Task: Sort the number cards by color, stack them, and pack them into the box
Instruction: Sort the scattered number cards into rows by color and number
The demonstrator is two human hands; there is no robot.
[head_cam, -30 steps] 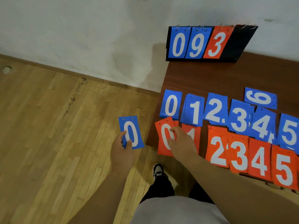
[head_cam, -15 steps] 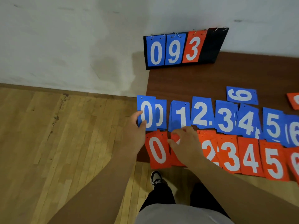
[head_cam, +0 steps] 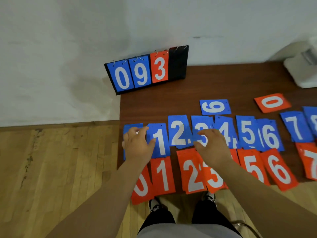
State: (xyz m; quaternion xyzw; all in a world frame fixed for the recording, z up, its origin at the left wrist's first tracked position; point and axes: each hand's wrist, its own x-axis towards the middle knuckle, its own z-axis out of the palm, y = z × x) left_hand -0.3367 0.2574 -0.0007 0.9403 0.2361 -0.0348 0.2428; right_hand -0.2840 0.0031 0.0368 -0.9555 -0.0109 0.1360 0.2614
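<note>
Blue number cards lie in a row on the brown table (head_cam: 171, 100): a blue 0 pile (head_cam: 132, 126), then 1 (head_cam: 161, 143), 2 (head_cam: 178, 133), 3 (head_cam: 200, 122), 4 (head_cam: 226, 127), 5 (head_cam: 247, 133), 6 (head_cam: 271, 136) and 7 (head_cam: 296, 127). Below runs a red row, from red 0 (head_cam: 142, 188) to red 7 (head_cam: 308, 160). My left hand (head_cam: 137, 145) rests on the blue 0 pile, thumb touching the blue 1. Over the blue 3, my right hand (head_cam: 212, 148) has its fingers spread. It hides the red 4.
A black flip scoreboard (head_cam: 147, 71) showing 0, 9, 3 leans on the wall at the table's back left. A loose blue card (head_cam: 214, 107) and a loose red 0 (head_cam: 272, 102) lie behind the rows. A white object (head_cam: 303, 73) sits at the far right. Wooden floor lies to the left.
My left hand carried a blue 0 card from over the floor onto the blue 0 pile. My right hand left the red 0 and 1 and moved right, over the blue 3.
</note>
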